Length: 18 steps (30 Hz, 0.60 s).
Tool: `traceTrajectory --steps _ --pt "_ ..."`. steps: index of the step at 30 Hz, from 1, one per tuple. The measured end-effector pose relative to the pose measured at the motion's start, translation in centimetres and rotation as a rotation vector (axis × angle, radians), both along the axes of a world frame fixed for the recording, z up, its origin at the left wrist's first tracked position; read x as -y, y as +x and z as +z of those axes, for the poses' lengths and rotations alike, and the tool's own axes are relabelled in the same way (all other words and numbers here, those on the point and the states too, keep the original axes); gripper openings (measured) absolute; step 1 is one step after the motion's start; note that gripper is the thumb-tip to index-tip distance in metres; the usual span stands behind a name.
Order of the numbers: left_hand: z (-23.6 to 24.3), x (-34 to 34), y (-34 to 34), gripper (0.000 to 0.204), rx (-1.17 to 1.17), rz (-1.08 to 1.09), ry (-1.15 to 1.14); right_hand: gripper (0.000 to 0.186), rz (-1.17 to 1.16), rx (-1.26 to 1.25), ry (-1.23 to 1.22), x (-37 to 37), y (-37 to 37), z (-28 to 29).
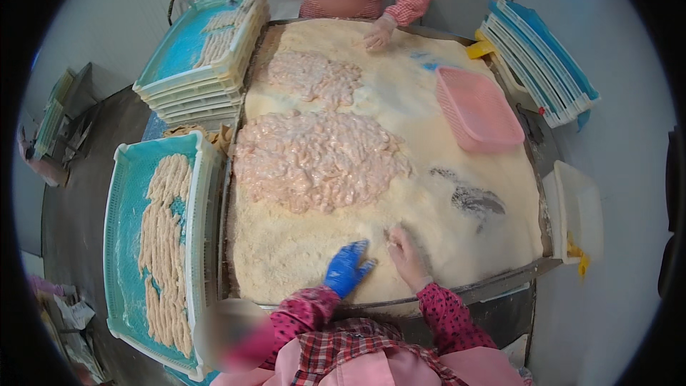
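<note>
Left hand: blue-gloved, the left hand (346,269) is at the near edge, fingers spread and thumb apart; I see nothing in its hold.
Right hand: the right hand (408,260) points far, fingers close together, their tips at the powder; whether they pinch something, I cannot tell.
Pale powder: the powder (286,246) covers most of the table, under both hands.
Raw strips: the larger heap of wet pink strips (321,161) lies on the powder, far from the hands; a smaller heap (311,75) is farther.
Coated strips: rows of coated strips (164,243) lie in the near turquoise tray (116,243), left of the table.
Pink basket: the basket (477,111) stands on the powder, far right.
Co-worker: a gloved hand (380,33) rests at the far edge.
Possible trouble: wet strips may stick together because they are heaped; coating may become uneven where powder is thin, as at the dark patch (475,200).
</note>
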State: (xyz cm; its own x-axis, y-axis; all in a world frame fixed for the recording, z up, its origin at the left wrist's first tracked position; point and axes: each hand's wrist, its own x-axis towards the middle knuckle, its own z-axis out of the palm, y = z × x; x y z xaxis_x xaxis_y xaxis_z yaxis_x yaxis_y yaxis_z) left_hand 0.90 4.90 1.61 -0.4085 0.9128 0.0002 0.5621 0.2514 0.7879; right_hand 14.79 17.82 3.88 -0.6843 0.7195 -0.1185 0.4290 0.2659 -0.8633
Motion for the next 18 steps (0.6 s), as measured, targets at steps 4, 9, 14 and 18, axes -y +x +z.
traceTrajectory --steps 4,9,14,18 --pt "0.7 -0.1 1.1 0.054 -0.176 -0.186 0.017 0.051 0.28 0.17 0.489 -2.2 1.5 4.0" --pt "-1.0 0.3 -0.5 0.046 -0.174 -0.14 -0.084 0.042 0.537 0.304 0.623 -1.4 -1.2 2.5" --pt "-1.7 3.5 -5.7 0.036 -0.29 -0.12 -0.213 0.029 0.427 0.44 0.442 -4.5 0.4 0.3" --pt "-1.7 1.2 -4.2 0.032 -0.363 -0.131 -0.183 0.031 0.276 0.25 0.584 -4.2 0.3 1.0"
